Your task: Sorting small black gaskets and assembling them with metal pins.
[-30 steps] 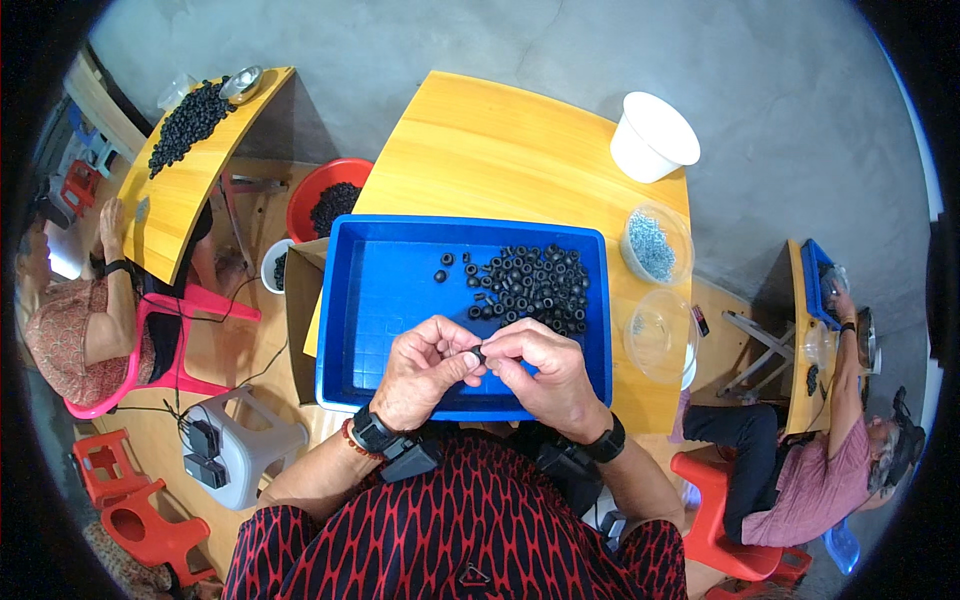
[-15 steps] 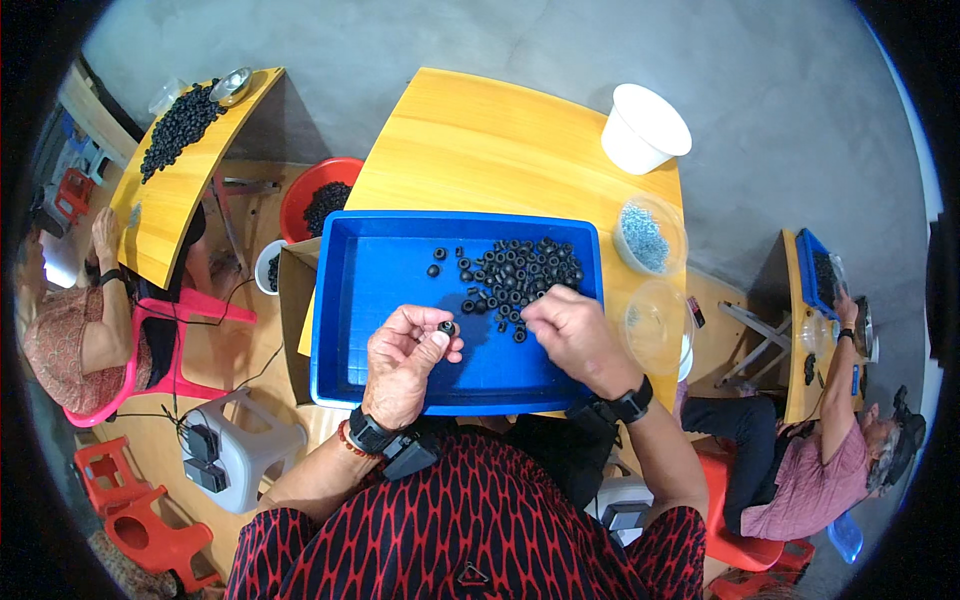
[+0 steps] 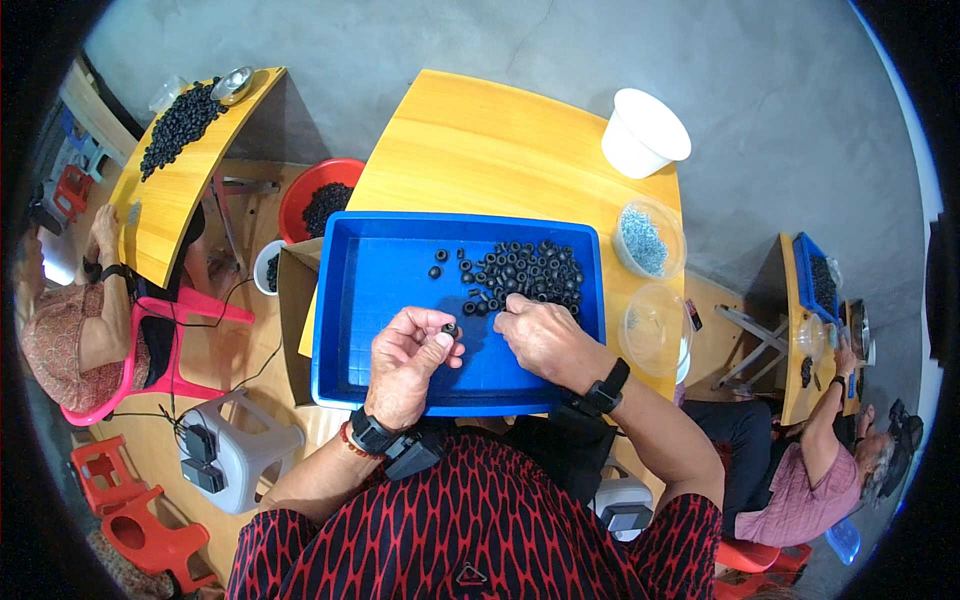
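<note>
A blue tray (image 3: pixel 390 260) lies on a yellow table (image 3: pixel 480 140) in front of me. A heap of small black rubber rings (image 3: pixel 525 272) sits in its far right part. My left hand (image 3: pixel 408 360) hovers over the tray's near middle, pinching one black ring (image 3: pixel 451 329) between thumb and fingertips. My right hand (image 3: pixel 540 335) reaches palm down into the near edge of the heap, fingertips touching the rings; what they grip is hidden.
A white cup (image 3: pixel 643 132) stands at the table's far right. Two clear bowls (image 3: pixel 648 240) sit right of the tray, one with pale blue bits. A red basin of black rings (image 3: pixel 320 200) and a cardboard box (image 3: pixel 295 320) stand left. Other people work at side tables.
My two hands were together over the tray's near edge. The right hand has moved away to the ring heap, while the left stays holding a ring.
</note>
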The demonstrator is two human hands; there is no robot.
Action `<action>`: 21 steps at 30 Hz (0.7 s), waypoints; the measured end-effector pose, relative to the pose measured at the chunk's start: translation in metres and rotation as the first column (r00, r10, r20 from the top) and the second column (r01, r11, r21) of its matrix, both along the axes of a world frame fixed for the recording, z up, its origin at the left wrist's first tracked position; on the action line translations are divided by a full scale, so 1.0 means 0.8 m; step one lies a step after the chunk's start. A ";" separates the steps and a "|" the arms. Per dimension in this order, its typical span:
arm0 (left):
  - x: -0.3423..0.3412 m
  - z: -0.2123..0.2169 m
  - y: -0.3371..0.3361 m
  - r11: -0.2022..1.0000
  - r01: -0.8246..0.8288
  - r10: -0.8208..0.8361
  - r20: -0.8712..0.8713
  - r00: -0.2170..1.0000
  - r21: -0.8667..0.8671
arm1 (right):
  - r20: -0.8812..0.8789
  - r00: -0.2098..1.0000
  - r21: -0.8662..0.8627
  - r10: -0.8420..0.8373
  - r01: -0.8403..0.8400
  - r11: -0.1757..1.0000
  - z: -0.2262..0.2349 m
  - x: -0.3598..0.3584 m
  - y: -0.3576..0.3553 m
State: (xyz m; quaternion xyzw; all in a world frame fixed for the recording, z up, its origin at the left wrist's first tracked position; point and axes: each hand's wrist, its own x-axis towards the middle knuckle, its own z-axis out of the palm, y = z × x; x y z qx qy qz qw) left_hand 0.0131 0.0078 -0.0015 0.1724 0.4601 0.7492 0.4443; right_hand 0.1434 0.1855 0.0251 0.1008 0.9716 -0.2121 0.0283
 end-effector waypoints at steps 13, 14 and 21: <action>0.004 0.007 0.003 0.998 0.066 -0.066 -0.034 0.997 -0.010 | -0.224 0.874 -0.784 -0.431 0.101 0.612 0.016 0.014 -0.023; 0.004 0.007 0.003 0.997 0.077 -0.077 -0.032 0.997 -0.011 | -0.170 0.864 -0.859 -0.474 0.106 0.502 0.015 0.016 -0.024; 0.005 0.006 0.002 0.995 0.088 -0.091 -0.068 0.994 -0.038 | -0.157 0.820 -0.946 -0.550 0.034 0.321 0.012 0.011 -0.040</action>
